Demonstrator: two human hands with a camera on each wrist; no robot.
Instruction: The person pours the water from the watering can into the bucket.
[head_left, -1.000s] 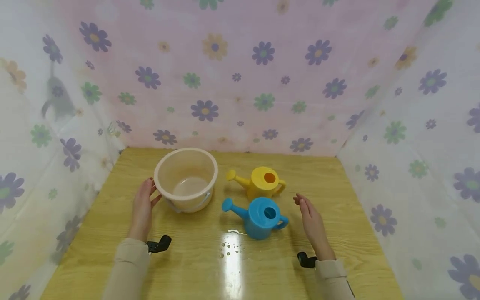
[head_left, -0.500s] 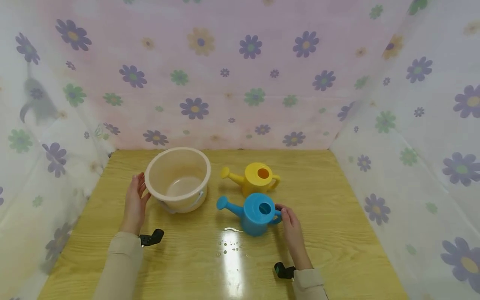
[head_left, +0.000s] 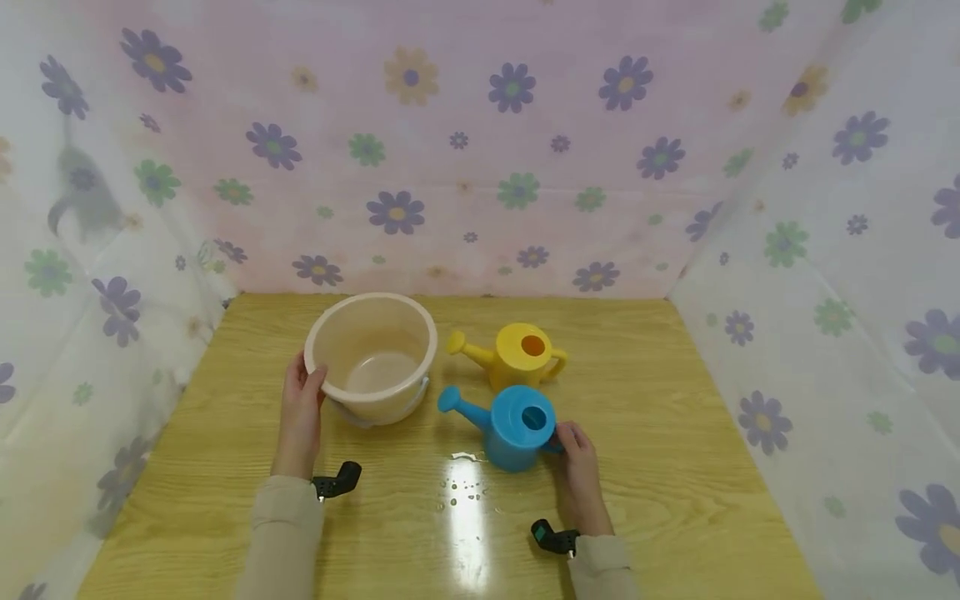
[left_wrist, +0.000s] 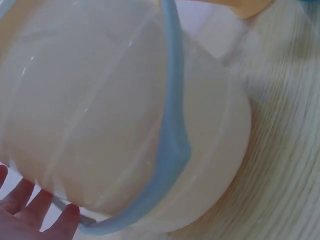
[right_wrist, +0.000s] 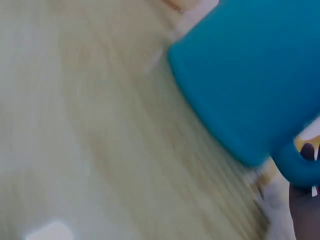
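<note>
1. Head view: L hand (head_left: 300, 425) at near L side of beige bucket (head_left: 382, 406), thumb over rim, other fingers round outside, so gripping the edge.
2. Same view: R hand (head_left: 582, 467) holds blue watering can (head_left: 513, 442) by its handle, fingers curled round it; can upright, spout pointing L twd bucket.
3. Yellow watering can (head_left: 517, 360) just behind blue one, spout also L, both cans R of bucket.
4. All on wood-grain worktop (head_left: 660, 417); water drops (head_left: 453, 492) in front of blue can. Flowered sheet (head_left: 450, 187) behind & on both sides.
5. L wrist view: bucket side v. close, blue-grey bucket handle (left_wrist: 172, 105) hanging down against it; fingers (left_wrist: 62, 222) at lower L corner, by the rim.
6. R wrist view: blurry; blue can fills upper R, can handle (right_wrist: 297, 170) at R edge w/ dark fingertips beside it. Can't tell if base touches worktop.
</note>
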